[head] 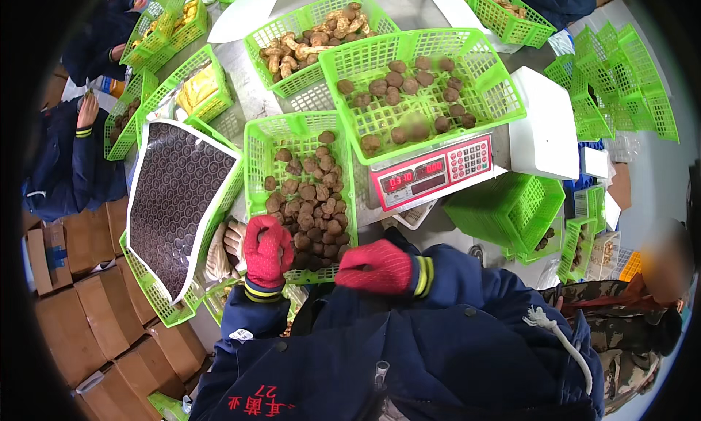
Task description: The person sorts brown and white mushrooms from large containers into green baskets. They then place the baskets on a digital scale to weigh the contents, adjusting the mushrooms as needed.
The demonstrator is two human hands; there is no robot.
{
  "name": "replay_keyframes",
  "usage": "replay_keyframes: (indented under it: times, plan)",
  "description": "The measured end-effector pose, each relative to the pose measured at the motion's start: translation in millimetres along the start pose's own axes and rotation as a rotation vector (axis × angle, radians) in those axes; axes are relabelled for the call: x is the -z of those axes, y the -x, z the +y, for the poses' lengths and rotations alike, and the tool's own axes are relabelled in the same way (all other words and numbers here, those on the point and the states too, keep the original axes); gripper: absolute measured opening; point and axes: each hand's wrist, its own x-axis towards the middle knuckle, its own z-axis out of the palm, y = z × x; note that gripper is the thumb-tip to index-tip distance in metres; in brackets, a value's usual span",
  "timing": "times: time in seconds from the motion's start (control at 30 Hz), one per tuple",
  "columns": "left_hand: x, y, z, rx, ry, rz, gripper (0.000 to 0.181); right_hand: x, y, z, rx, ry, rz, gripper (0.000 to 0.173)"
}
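In a red knit glove, my left hand (268, 251) is over the front left corner of a green plastic basket (250, 172). Its fingers curl inward, and their grip is hard to make out. My right hand (378, 267), gloved the same way, hovers by the basket's front right corner with bent fingers. Whether it holds anything is hidden. A heap of brown, rounded truffle-like mushrooms (315, 207) fills the front of this basket. Behind it to the right, a second green basket (421, 147) rests on a red-and-white digital scale (432, 172) and holds fewer, scattered mushrooms (393, 81).
Long-stemmed mushrooms lie in a green basket (254, 40) behind. A dark patterned sheet (181, 202) covers a basket at left, beside beige gloves (225, 246). Nested baskets (506, 213) and a white foam box (545, 122) stand right. Co-workers' sleeves (71, 152) show left; another person (619, 333) is right.
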Motion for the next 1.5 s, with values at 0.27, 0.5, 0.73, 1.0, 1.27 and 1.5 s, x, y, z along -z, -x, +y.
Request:
replay_keyframes:
  times: [0.27, 0.5, 0.73, 1.0, 1.27, 1.5]
  plan:
    - [-73.0, -156.4, 80.7, 0.211, 0.379, -0.122, 0.021, 138.1, -58.6, -38.4, 0.139, 0.353, 0.622, 0.017]
    - [-72.4, -193.2, 55.1, 0.348, 0.270, -0.248, 0.013, 144.7, -69.5, -22.6, 0.084, 0.335, 0.651, 0.018]
    - [-73.6, -192.4, 64.1, 0.380, 0.275, -0.262, 0.011, 141.3, -49.2, -46.4, 0.021, 0.298, 0.609, 0.017]
    - [-18.3, -164.3, -23.6, 0.432, -0.001, -0.095, 0.016, 118.8, 25.3, -50.5, -0.149, 0.185, 0.288, 0.017]
    - [-53.8, -99.2, -6.1, 0.382, 0.292, -0.066, 0.021, 240.8, -69.9, -18.9, 0.017, 1.009, 0.358, 0.022]
    - [-78.9, -93.8, 27.5, 0.303, 0.396, -0.052, 0.019, 255.1, -160.5, 94.7, -0.229, 0.494, 0.720, 0.021]
